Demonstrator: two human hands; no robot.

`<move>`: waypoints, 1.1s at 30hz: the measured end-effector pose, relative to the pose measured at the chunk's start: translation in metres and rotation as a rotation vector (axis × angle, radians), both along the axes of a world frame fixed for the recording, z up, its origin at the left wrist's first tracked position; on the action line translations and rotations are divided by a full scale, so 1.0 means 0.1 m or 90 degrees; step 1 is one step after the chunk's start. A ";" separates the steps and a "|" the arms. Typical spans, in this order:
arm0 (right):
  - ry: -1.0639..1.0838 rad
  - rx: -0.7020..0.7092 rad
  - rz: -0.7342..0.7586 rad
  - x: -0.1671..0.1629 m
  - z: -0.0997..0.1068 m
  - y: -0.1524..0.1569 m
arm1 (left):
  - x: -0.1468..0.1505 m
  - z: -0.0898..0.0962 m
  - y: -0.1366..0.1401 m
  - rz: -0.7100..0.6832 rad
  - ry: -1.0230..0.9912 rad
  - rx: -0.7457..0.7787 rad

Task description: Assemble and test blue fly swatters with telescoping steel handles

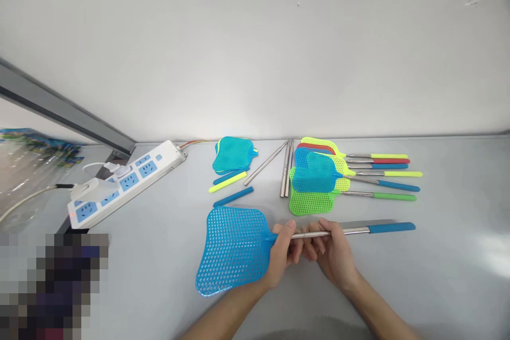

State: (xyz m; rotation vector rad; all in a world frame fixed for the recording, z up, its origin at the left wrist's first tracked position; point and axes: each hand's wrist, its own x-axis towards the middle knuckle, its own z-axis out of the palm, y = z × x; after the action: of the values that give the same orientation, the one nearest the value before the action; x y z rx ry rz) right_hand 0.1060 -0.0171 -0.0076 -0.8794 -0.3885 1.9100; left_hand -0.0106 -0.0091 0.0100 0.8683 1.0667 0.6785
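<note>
A blue fly swatter with a metal rod and a blue grip lies level across both my hands, its perforated head to the left. My left hand is closed around the neck where the head meets the rod. Further right, my right hand pinches the metal rod between thumb and fingers. Beyond my hands lies a pile of assembled fly swatters in yellow, red, blue and green, their grips pointing right. Left of that pile are loose metal rods.
Loose swatter heads are stacked near the wall, with blue and yellow grips in front of them. A white power strip with plugs and cables lies at the left. Clear plastic packaging is beyond a grey metal frame.
</note>
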 end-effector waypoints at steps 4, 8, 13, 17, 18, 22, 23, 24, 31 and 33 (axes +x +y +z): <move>-0.043 -0.001 0.002 -0.02 0.00 -0.01 | 0.00 0.02 -0.01 -0.008 0.002 -0.005; -0.042 0.001 -0.012 -0.03 0.01 0.00 | 0.01 0.03 -0.01 -0.014 0.041 -0.005; -0.024 0.002 -0.013 -0.03 0.00 0.01 | 0.02 -0.02 -0.01 -0.005 0.025 -0.012; -0.022 0.004 -0.015 -0.02 -0.02 0.01 | 0.03 -0.09 -0.02 0.001 0.037 0.013; -0.024 0.008 -0.014 -0.01 -0.02 0.01 | 0.03 -0.10 -0.02 0.002 0.040 0.015; -0.030 0.015 -0.015 0.00 -0.02 0.02 | 0.05 -0.12 -0.02 0.010 0.033 0.022; -0.030 0.016 -0.016 0.00 -0.02 0.02 | 0.05 -0.12 -0.03 0.011 0.034 0.024; -0.029 0.017 -0.017 0.00 -0.02 0.02 | 0.05 -0.13 -0.03 0.011 0.035 0.026; -0.024 0.033 -0.019 0.00 0.00 0.02 | 0.06 -0.13 -0.02 0.023 0.041 0.025; -0.025 0.035 -0.020 0.00 -0.01 0.03 | 0.06 -0.15 -0.02 0.019 0.035 0.027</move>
State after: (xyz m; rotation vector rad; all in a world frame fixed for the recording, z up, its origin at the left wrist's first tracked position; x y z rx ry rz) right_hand 0.1061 -0.0141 -0.0086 -0.8827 -0.4457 1.8469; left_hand -0.0048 -0.0111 -0.0048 0.9136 1.1192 0.7082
